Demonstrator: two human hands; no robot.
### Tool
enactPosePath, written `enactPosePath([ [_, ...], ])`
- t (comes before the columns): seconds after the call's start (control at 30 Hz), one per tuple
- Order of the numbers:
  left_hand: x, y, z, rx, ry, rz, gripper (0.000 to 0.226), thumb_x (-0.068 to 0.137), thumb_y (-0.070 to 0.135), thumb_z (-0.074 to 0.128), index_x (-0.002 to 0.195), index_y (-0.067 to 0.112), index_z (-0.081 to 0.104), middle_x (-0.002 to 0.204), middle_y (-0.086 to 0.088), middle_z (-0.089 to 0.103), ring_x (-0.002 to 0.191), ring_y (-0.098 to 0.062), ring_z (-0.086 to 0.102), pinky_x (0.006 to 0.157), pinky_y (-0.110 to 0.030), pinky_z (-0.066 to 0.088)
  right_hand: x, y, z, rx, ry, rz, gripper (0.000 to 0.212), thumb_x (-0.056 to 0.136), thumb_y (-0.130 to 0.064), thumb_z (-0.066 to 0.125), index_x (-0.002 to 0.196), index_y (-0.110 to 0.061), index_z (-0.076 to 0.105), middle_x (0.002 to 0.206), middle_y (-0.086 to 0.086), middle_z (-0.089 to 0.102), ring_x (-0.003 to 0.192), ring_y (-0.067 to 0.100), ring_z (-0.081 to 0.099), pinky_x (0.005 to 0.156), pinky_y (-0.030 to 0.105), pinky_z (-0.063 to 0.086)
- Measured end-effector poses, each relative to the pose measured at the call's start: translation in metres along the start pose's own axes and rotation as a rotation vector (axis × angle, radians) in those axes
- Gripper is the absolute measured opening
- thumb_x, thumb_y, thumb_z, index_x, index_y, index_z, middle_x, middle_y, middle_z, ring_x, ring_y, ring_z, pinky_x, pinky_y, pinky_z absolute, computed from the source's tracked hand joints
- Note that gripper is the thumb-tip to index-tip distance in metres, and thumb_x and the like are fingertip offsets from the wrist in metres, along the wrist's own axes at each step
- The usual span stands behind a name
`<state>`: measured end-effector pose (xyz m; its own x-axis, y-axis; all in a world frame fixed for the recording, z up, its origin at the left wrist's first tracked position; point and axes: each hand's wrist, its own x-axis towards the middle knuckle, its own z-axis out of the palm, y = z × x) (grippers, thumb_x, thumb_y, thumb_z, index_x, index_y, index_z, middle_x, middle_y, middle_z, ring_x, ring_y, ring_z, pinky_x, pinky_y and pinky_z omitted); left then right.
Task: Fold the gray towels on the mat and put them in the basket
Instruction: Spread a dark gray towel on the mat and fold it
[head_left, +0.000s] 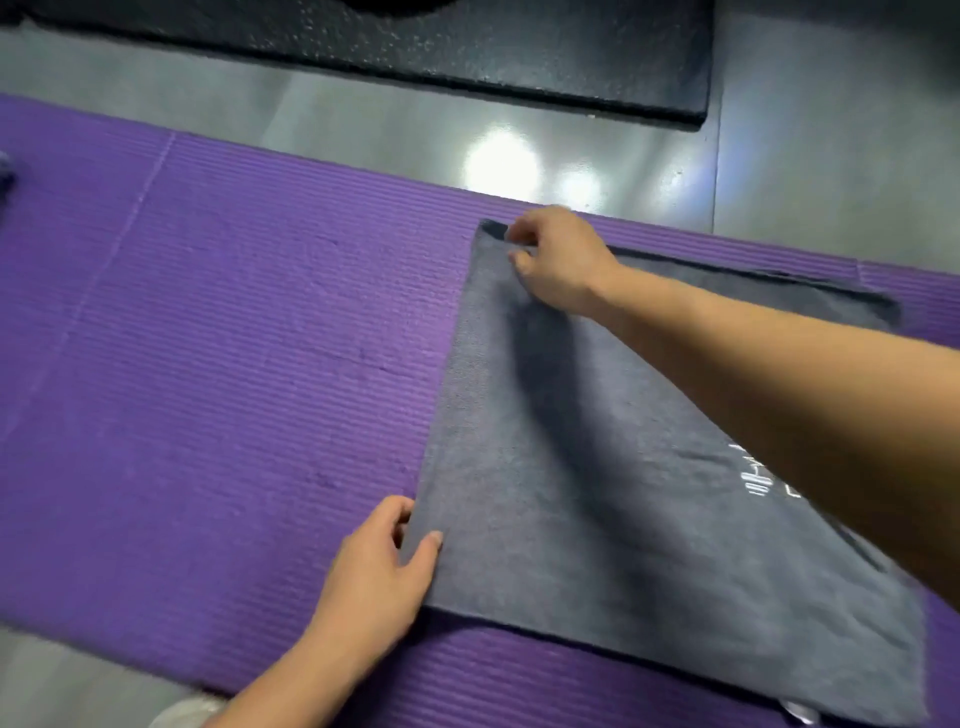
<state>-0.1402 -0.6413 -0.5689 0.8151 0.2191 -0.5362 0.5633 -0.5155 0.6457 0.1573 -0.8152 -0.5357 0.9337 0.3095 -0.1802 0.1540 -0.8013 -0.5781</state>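
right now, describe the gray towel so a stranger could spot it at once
Find the purple mat on the gray floor. On its right part lies a flat gray towel, its left corners pinched by the left hand and right hand. Its white lettering sets it apart.

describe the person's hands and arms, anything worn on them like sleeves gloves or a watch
Nothing worn shows. The left hand and right hand are bare, no gloves, and no ring is visible on the fingers, though they are slightly blurred. No watch or band on either wrist. Both forearms are uncovered to the frame's edges; no sleeve in view.
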Motion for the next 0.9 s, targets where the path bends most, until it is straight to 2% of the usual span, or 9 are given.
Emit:
enactPosePath([
  [0.13,-0.005,-0.013,-0.004,-0.117,-0.088,-0.022,0.013,0.088,0.021,0.075,0.095,0.026,0.065,0.086,0.011,0.074,0.077,-0.008,0.071,0.075,-0.037,0.057,0.058,-0.014,0.015,-0.100,-0.039,0.085,0.037,0.091,-0.018,0.061,0.128,-0.015,0.061,0.136,0.012,0.053,0.112,0.030,0.060,0.092,0.032,0.051],
  [0.27,-0.008,-0.019,-0.011,-0.235,-0.117,-0.095,0.013,0.081,0.031,0.073,0.091,0.025,0.067,0.083,-0.003,0.074,0.063,-0.010,0.063,0.063,-0.029,0.048,0.080,-0.013,0.021,-0.229,-0.126,0.046,0.022,0.085,-0.009,0.061,0.107,-0.012,0.066,0.118,0.012,0.063,0.099,0.029,0.060,0.077,0.030,0.049],
  [0.37,-0.010,-0.022,-0.009,-0.266,-0.084,-0.113,0.005,0.090,0.015,0.073,0.090,0.015,0.067,0.078,-0.004,0.073,0.057,-0.008,0.058,0.058,-0.026,0.043,0.086,-0.018,0.017,-0.229,-0.135,-0.009,0.006,0.085,-0.008,0.068,0.091,-0.010,0.069,0.102,0.011,0.067,0.090,0.024,0.056,0.074,0.030,0.045],
  [0.4,-0.010,-0.022,-0.010,-0.294,-0.050,-0.129,0.006,0.092,0.008,0.071,0.091,0.013,0.067,0.076,-0.003,0.073,0.057,-0.007,0.060,0.057,-0.025,0.044,0.088,-0.020,0.016,-0.208,-0.125,-0.019,0.006,0.086,-0.010,0.070,0.082,-0.013,0.067,0.097,0.009,0.067,0.088,0.022,0.056,0.072,0.029,0.043],
  [0.47,-0.008,-0.024,-0.016,-0.378,0.059,-0.162,0.007,0.093,0.001,0.068,0.090,0.008,0.068,0.076,-0.004,0.075,0.063,-0.009,0.066,0.060,-0.023,0.050,0.092,-0.028,0.016,-0.124,-0.086,-0.025,0.019,0.086,-0.014,0.073,0.074,-0.021,0.060,0.089,0.005,0.066,0.084,0.022,0.059,0.070,0.028,0.042],
  [0.57,0.000,-0.030,-0.031,-0.425,0.282,-0.180,0.008,0.092,0.005,0.069,0.087,0.010,0.069,0.079,-0.003,0.076,0.069,-0.012,0.068,0.065,-0.026,0.053,0.100,-0.042,0.021,0.162,-0.012,-0.014,0.016,0.088,-0.014,0.069,0.080,-0.022,0.057,0.081,0.009,0.072,0.071,0.024,0.072,0.064,0.036,0.059],
  [0.7,0.002,-0.028,-0.063,-0.432,0.553,-0.111,0.005,0.094,0.010,0.070,0.089,0.012,0.068,0.076,0.000,0.073,0.065,-0.002,0.062,0.063,-0.014,0.050,0.109,-0.074,0.027,0.560,0.060,-0.048,0.021,0.086,-0.001,0.052,0.099,-0.017,0.057,0.085,0.007,0.064,0.065,0.019,0.072,0.070,0.045,0.062],
  [0.8,-0.003,-0.015,-0.074,-0.391,0.611,-0.025,0.008,0.092,0.015,0.075,0.089,0.019,0.069,0.079,0.008,0.073,0.066,0.001,0.062,0.064,-0.012,0.049,0.108,-0.089,0.019,0.551,0.049,-0.090,0.026,0.089,0.000,0.044,0.097,-0.017,0.063,0.085,0.008,0.066,0.067,0.018,0.072,0.073,0.042,0.063],
  [0.9,-0.012,0.014,-0.064,-0.367,0.557,0.156,0.011,0.081,0.029,0.076,0.090,0.031,0.070,0.083,0.015,0.073,0.072,0.003,0.065,0.070,-0.011,0.049,0.096,-0.078,-0.007,0.465,0.102,-0.132,0.024,0.093,-0.003,0.052,0.088,-0.023,0.064,0.082,0.002,0.061,0.068,0.020,0.069,0.067,0.040,0.064],
])
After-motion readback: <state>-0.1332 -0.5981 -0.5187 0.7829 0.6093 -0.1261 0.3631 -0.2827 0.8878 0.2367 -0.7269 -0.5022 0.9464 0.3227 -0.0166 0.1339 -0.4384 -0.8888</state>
